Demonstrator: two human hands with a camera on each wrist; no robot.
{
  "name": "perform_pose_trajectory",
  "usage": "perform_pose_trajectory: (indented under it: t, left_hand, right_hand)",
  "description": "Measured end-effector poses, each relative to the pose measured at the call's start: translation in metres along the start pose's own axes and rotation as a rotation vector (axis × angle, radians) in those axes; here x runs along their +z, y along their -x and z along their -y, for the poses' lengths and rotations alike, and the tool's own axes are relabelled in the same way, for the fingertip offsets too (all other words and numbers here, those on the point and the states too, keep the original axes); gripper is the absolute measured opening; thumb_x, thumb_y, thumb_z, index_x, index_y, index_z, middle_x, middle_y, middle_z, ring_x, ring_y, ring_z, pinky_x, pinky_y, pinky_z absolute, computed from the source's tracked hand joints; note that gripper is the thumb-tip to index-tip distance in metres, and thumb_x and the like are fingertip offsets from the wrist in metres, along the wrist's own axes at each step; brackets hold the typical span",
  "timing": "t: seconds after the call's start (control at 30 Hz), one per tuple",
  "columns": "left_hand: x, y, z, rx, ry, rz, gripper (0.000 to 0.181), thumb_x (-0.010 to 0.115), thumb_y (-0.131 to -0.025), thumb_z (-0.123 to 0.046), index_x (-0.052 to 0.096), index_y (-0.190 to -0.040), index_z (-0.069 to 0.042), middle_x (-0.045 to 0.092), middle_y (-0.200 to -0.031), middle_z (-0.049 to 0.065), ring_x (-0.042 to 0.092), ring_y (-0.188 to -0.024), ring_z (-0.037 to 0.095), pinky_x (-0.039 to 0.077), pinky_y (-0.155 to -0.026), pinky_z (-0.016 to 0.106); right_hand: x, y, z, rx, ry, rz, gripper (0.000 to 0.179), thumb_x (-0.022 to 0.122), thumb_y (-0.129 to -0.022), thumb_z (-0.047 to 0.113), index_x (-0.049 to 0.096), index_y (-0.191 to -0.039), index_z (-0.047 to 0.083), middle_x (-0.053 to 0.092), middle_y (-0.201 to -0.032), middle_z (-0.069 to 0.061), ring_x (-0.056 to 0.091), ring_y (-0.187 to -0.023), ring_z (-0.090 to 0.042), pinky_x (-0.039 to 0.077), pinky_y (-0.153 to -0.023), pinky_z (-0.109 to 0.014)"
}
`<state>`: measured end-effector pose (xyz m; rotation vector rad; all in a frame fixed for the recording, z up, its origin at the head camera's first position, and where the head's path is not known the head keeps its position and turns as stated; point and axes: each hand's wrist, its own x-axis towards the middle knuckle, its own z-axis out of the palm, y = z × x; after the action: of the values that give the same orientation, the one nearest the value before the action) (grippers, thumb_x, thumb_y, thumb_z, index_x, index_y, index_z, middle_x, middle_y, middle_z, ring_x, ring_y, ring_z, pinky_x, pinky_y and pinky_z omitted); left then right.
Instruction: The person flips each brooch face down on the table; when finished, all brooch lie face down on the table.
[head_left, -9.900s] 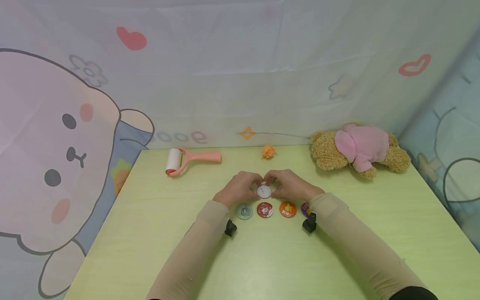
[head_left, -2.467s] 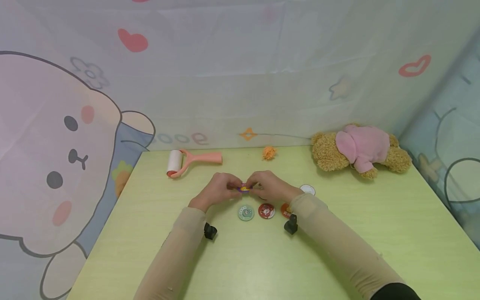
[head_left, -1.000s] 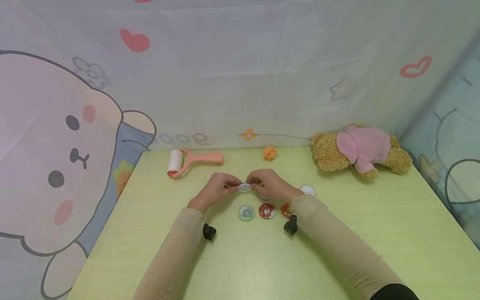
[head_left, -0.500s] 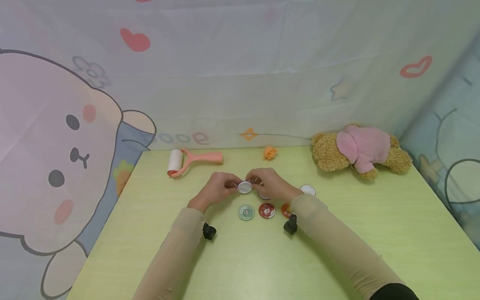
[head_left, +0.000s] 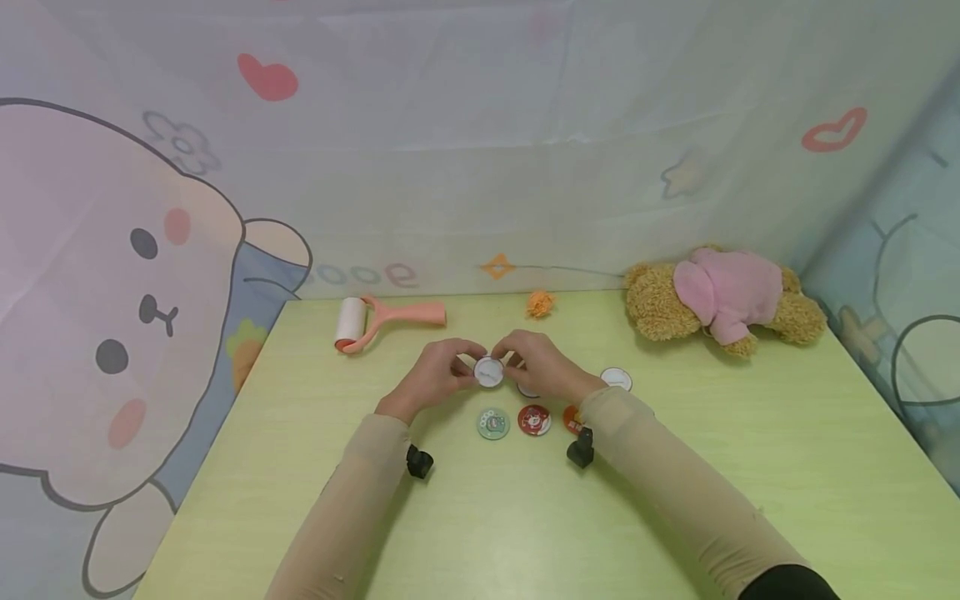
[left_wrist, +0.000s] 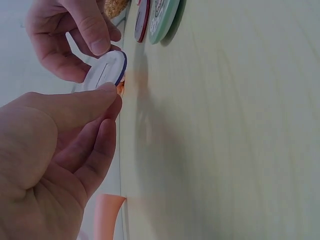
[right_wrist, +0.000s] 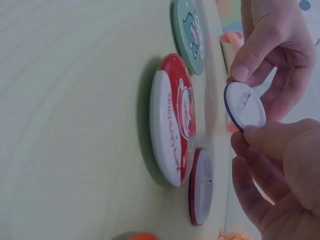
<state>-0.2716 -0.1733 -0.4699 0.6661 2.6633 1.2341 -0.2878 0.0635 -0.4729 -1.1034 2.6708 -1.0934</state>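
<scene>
Both hands hold one round pin badge (head_left: 488, 372) above the table, its white back with the pin turned toward the head camera. A dark purple edge shows on it in the wrist views. My left hand (head_left: 433, 379) pinches its left side between thumb and fingers; my right hand (head_left: 546, 367) pinches the opposite side. Below lie a green badge (head_left: 492, 424), a red Christmas badge (head_left: 535, 421) and an orange badge (head_left: 573, 419), partly covered by the right wrist. A red-edged badge (right_wrist: 202, 187) lies white back up behind the Christmas one, mostly hidden by my right hand in the head view.
Another badge (head_left: 616, 379) lies white side up right of my right hand. Along the back of the table (head_left: 495, 525) are a pink-handled lint roller (head_left: 390, 321), a small orange tuft (head_left: 539, 304) and a teddy bear (head_left: 723, 296) in pink. A printed cloth hangs behind.
The purple badge, in the row at right 9.9 s ago, came into both hands and turned from its printed face to its white back. The white-backed badge held earlier now lies on the table.
</scene>
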Motion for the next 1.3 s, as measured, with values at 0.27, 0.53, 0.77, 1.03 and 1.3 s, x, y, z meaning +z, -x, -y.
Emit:
perform_pose_trajectory:
  t: [0.27,0.53,0.77,1.03,1.3]
  left_hand:
    - [0.0,-0.0005,-0.0008,0.012,-0.025,-0.006,0.036,0.083,-0.088,0.001,0.074,-0.122,-0.007,0.072,-0.121,0.011,0.074,-0.086,0.016,0.061,-0.074,0.03]
    - [0.0004,-0.0015,0.0001,0.049,-0.058,0.007,0.034,0.085,-0.087,0.0,0.075,-0.12,-0.003,0.071,-0.122,0.015,0.075,-0.087,0.017,0.061,-0.074,0.028]
    - [0.0004,-0.0023,0.0014,0.031,-0.07,0.02,0.037,0.085,-0.086,0.0,0.074,-0.121,-0.001,0.074,-0.114,0.014,0.075,-0.085,0.016,0.061,-0.073,0.028]
    - [-0.0004,-0.0028,0.0023,0.026,-0.082,0.036,0.037,0.086,-0.085,0.0,0.074,-0.121,0.0,0.078,-0.103,0.013,0.076,-0.083,0.016,0.061,-0.071,0.029]
    - [0.0001,-0.003,0.0018,0.007,-0.135,0.036,0.038,0.089,-0.083,-0.005,0.077,-0.119,-0.005,0.077,-0.11,0.011,0.074,-0.089,0.017,0.06,-0.071,0.029]
  right_hand:
    - [0.0,-0.0008,-0.0004,-0.003,0.009,0.004,0.025,0.075,-0.094,-0.001,0.073,-0.119,0.002,0.069,-0.116,-0.012,0.074,-0.101,-0.025,0.061,-0.084,-0.03]
    - [0.0024,-0.0027,-0.0027,-0.02,-0.02,0.027,0.031,0.08,-0.089,-0.001,0.073,-0.12,0.0,0.069,-0.116,-0.012,0.074,-0.1,-0.024,0.061,-0.084,-0.027]
    - [0.0038,-0.0027,-0.0022,-0.033,0.013,0.042,0.033,0.082,-0.088,0.001,0.073,-0.12,-0.001,0.069,-0.116,-0.012,0.073,-0.101,-0.026,0.061,-0.084,-0.028]
    - [0.0064,-0.0043,-0.0029,-0.023,0.018,0.042,0.033,0.084,-0.089,0.006,0.074,-0.12,0.0,0.07,-0.115,-0.011,0.072,-0.1,-0.025,0.06,-0.083,-0.027]
    - [0.0067,-0.0058,-0.001,0.03,0.029,0.072,0.034,0.084,-0.091,0.012,0.074,-0.123,0.004,0.073,-0.119,-0.008,0.071,-0.107,-0.025,0.059,-0.09,-0.036]
